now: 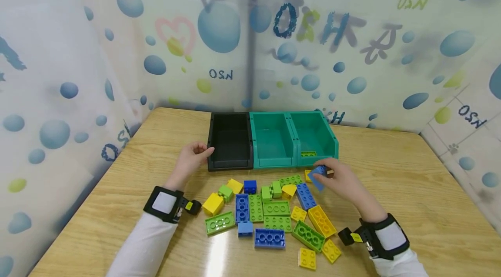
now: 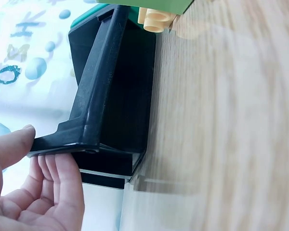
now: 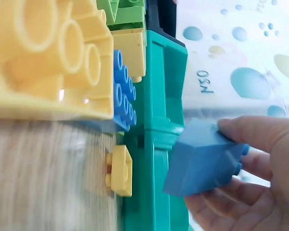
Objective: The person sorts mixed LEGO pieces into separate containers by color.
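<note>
Blue block (image 1: 318,178) is tilted in the right grip (image 1: 342,180), pinched between thumb and fingers, raised above the table (image 1: 391,168) just before the rightmost teal bin (image 1: 311,131); the left grip (image 1: 190,158), farther off, pinches the black bin's (image 1: 231,165) rim.

Shiny plastic bricks (image 1: 269,238) are lying before a smooth plastic bin row (image 1: 274,162); beneath it, a wood-grain tabletop (image 1: 391,172) is gleaming.
</note>
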### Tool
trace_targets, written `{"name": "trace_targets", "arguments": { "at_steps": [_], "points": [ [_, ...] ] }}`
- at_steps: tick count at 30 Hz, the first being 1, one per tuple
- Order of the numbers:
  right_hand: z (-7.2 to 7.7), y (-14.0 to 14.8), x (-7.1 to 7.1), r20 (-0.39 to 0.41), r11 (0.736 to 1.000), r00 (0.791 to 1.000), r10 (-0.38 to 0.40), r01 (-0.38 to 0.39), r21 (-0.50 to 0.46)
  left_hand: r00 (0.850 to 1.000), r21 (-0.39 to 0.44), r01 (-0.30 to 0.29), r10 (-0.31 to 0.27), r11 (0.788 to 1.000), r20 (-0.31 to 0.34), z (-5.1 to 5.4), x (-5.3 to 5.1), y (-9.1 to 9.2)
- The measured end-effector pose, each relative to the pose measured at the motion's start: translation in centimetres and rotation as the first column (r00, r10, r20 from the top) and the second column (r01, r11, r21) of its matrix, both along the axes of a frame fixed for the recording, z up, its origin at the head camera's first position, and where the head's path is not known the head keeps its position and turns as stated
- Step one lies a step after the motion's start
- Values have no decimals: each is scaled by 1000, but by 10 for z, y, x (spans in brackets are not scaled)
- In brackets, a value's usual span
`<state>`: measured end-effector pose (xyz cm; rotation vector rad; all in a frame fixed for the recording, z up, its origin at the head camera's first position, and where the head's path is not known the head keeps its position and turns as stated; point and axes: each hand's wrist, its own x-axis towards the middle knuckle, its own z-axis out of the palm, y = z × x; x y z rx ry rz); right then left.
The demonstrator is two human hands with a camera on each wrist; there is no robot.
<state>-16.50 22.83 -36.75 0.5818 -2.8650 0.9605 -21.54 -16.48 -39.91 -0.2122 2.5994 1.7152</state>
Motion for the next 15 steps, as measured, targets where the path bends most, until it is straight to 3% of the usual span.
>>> {"name": "trace_targets", "arguments": {
  "at_steps": [5, 15],
  "points": [
    [7, -10, -12, -50, 999, 998, 25, -26, -24, 1000, -3, 5, -5, 1000, -8, 2, 0, 1],
    [28, -54, -39, -33, 994, 995, 96, -97, -57, 1000, -3, 11, -11, 1000, 9, 1, 1, -1]
  ]
}}
